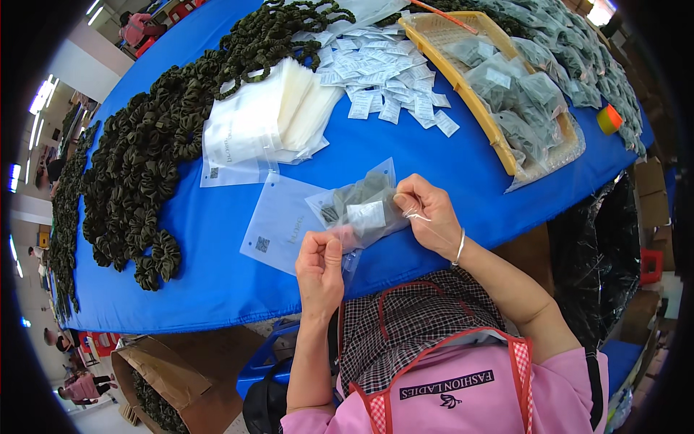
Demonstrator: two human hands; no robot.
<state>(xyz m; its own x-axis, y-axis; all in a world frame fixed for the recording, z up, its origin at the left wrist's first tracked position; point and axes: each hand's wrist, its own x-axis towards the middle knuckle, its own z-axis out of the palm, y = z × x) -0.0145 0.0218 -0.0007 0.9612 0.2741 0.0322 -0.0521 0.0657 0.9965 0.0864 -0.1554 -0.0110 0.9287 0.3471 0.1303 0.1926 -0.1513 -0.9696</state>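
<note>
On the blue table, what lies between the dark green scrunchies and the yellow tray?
In the head view, between the dark green scrunchies and yellow tray lie a stack of translucent bags and a heap of small white packets.

Now the surface [210, 260] blazes blue, the scrunchies [137, 181] dark olive, the tray [473, 112] yellow; the bag [365, 192] shows milky grey-green, the apron [412, 307] dark red-trimmed checks, the shirt [452, 409] pink!

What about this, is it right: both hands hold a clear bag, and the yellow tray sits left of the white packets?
Not left: the head view shows the yellow tray right of the white packets. The left hand and right hand hold a clear bag.
</note>
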